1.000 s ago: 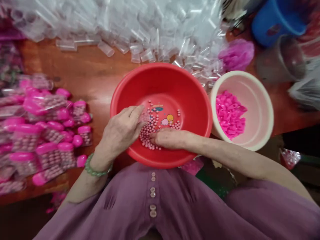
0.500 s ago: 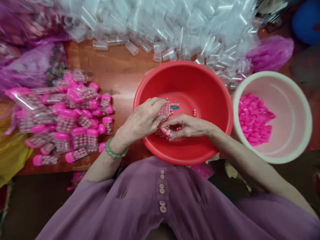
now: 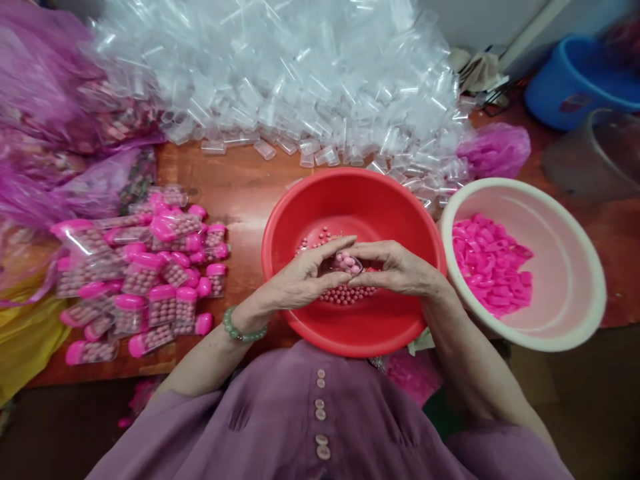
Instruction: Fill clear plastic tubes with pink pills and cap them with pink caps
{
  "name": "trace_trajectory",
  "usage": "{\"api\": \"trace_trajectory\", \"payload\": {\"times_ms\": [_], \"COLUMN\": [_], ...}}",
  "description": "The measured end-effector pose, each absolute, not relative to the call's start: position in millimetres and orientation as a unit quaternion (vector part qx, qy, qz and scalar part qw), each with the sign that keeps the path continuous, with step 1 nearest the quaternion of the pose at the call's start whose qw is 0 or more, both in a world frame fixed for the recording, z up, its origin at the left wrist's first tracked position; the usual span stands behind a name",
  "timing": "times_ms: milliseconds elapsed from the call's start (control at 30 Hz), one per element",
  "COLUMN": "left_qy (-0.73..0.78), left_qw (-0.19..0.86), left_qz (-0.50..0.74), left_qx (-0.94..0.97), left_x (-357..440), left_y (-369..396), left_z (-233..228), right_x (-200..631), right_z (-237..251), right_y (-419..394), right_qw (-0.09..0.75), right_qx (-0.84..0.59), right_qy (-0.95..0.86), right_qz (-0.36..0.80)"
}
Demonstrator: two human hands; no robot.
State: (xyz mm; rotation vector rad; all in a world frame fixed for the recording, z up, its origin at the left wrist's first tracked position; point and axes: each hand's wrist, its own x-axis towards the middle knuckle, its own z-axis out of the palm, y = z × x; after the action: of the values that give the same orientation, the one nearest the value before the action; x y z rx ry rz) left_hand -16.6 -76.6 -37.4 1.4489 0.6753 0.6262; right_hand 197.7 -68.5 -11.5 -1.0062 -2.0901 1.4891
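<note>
Over the red basin point(image 3: 353, 340), my left hand point(image 3: 303, 277) and my right hand point(image 3: 397, 267) meet around a small clear container point(image 3: 356, 269). Its open mouth faces up, showing pink balls point(image 3: 345, 259) inside. Fingers and thumbs of both hands close on its sides, and they hide most of its body. Below and behind the hands, loose pink balls point(image 3: 345, 295) lie on the basin floor.
Filled containers with pink caps point(image 3: 163, 300) are heaped at left, beside purple bags point(image 3: 45, 87). Empty clear containers point(image 3: 300, 87) pile up at the back. A white basin point(image 3: 565, 293) of pink caps point(image 3: 493, 267) stands right, a blue bucket point(image 3: 565, 87) beyond.
My hands have come together around one container, its mouth now facing up between them. More loose balls show in the basin. The whole view has shifted, with the table appearing lower.
</note>
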Motion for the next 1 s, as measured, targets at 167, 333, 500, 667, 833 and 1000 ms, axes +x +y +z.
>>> {"api": "trace_trajectory", "payload": {"times_ms": [167, 333, 500, 667, 833, 1000], "left_qy": [0.289, 0.281, 0.299, 0.306, 0.290, 0.306], "left_qw": [0.722, 0.682, 0.614, 0.587, 0.592, 0.604], "left_qz": [0.357, 0.411, 0.413, 0.386, 0.373, 0.376], "left_qx": [0.518, 0.536, 0.602, 0.642, 0.653, 0.633], "left_x": [-11.3, -13.8, -16.3, -18.3, -18.5, -16.4], "left_y": [-74.9, -80.6, -90.9, -92.9, -90.7, -87.6], "left_z": [-39.7, -31.6, -29.1, -33.3, -35.1, -40.5], "right_x": [193.4, 190.7, 187.0, 177.2, 173.0, 174.7], "right_z": [-4.7, 5.7, 6.6, 3.8, 0.7, -6.5], "right_y": [-74.1, -83.4, -89.2, -87.5, -84.7, -83.2], "right_qw": [0.256, 0.279, 0.342, 0.353, 0.349, 0.365], "right_qx": [-0.383, -0.425, -0.438, -0.388, -0.372, -0.379], "right_qy": [-0.769, -0.785, -0.772, -0.802, -0.812, -0.800], "right_qz": [0.444, 0.355, 0.309, 0.287, 0.283, 0.287]}}
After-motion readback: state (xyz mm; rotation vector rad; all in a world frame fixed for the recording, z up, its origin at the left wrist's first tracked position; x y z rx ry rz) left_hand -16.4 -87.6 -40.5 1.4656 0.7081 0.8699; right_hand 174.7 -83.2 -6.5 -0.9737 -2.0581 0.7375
